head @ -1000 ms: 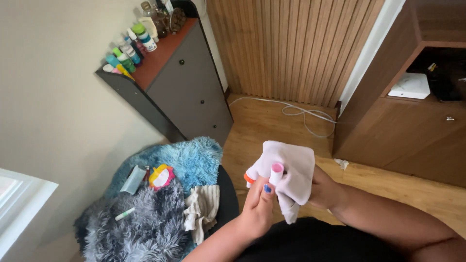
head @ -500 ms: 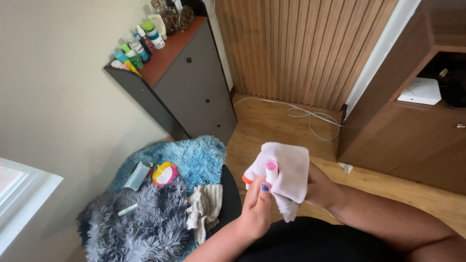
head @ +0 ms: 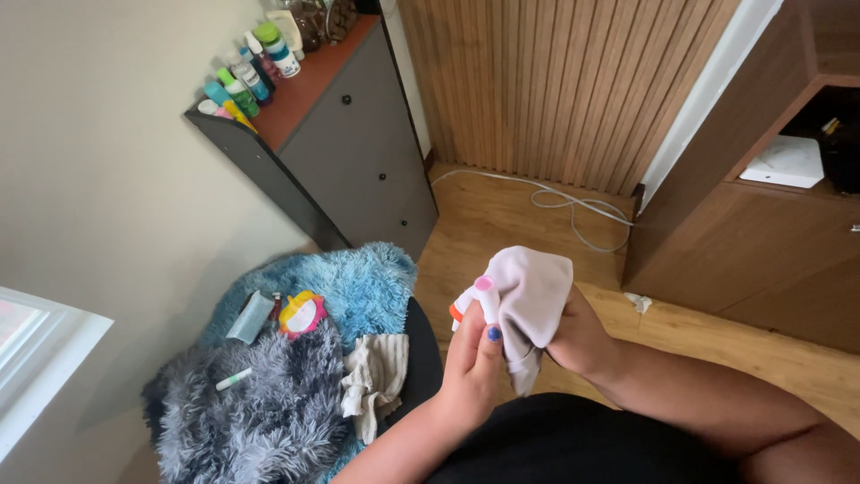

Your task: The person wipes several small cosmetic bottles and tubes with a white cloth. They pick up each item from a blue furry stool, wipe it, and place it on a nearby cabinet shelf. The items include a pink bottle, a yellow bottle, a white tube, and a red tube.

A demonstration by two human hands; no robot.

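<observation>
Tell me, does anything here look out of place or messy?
Slightly. A crumpled scrap lies on the wood floor, beside a loose white cable. A beige rag sits bunched on the fluffy rugs. Nothing looks spilled or broken.

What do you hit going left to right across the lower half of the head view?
Small white tube → grey fluffy rug → beige crumpled cloth → left hand holding a small white object → pale pink cloth → right hand.

Soft daylight enters from the window (head: 36,358) at lower left; sharp focus, mild wide-angle bending at edges.
</observation>
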